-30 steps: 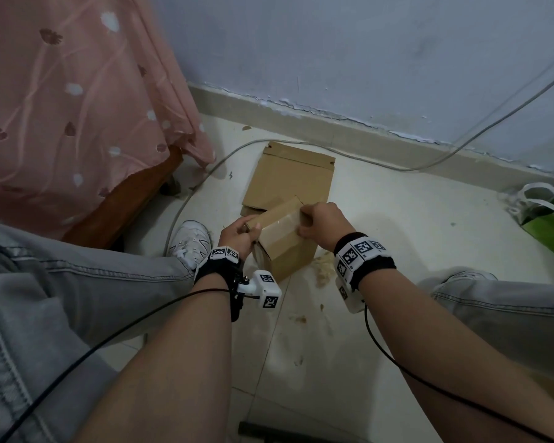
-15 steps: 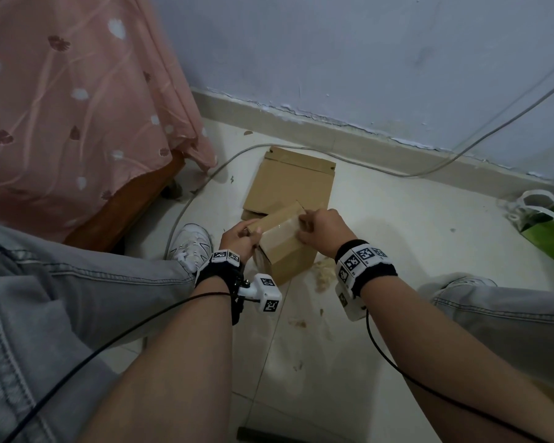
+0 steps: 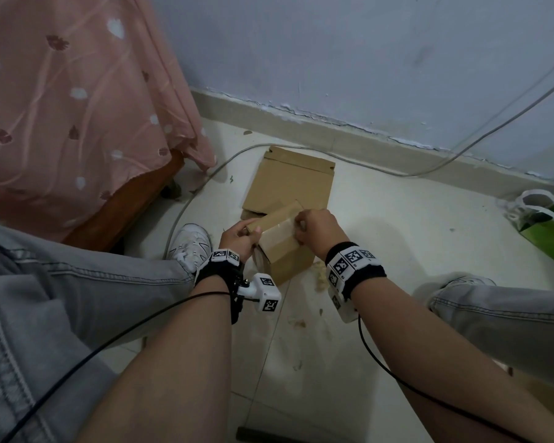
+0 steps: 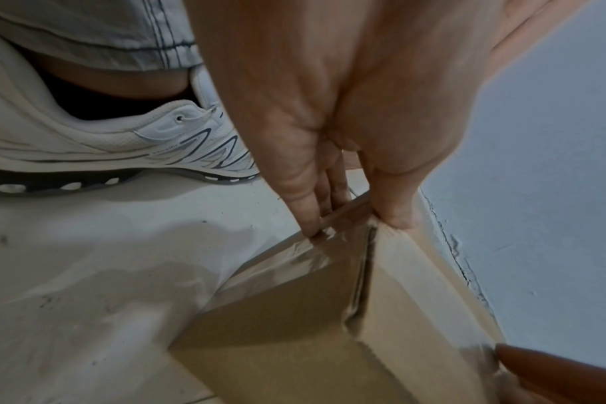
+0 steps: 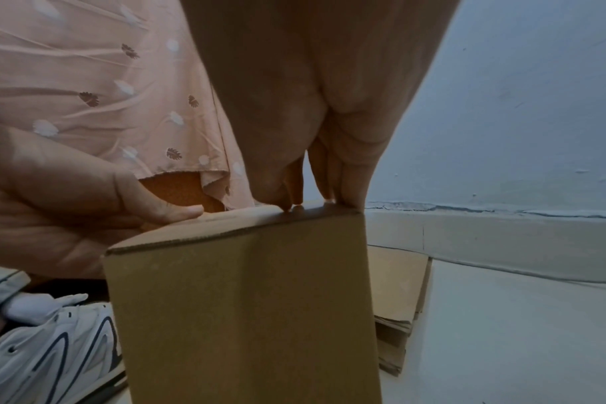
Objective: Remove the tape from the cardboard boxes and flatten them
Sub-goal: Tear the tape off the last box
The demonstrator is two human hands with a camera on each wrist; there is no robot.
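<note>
A small brown cardboard box (image 3: pixel 287 251) stands on the floor between my knees, with a strip of clear tape (image 3: pixel 277 231) across its top. My left hand (image 3: pixel 239 235) grips its near-left top corner, thumb and fingers (image 4: pixel 308 218) clamped on the taped edge (image 4: pixel 305 257). My right hand (image 3: pixel 314 230) is curled over the far-right top edge, and its fingertips (image 5: pixel 346 196) pinch down on the box (image 5: pixel 246 314). Whether any tape is lifted is hidden. A flattened cardboard box (image 3: pixel 293 180) lies behind.
A pink patterned cloth (image 3: pixel 61 107) hangs over a wooden bed frame at left. A grey cable (image 3: pixel 202 190) curves across the floor to the wall (image 3: pixel 365 59). My white shoe (image 3: pixel 191 244) is beside the box, crumpled scraps (image 3: pixel 320 276) lie at its right, and a green bag (image 3: pixel 550 228) is far right.
Both hands have stayed on the box. The right hand's fingers have shifted slightly along the top edge, and the view has drifted a little.
</note>
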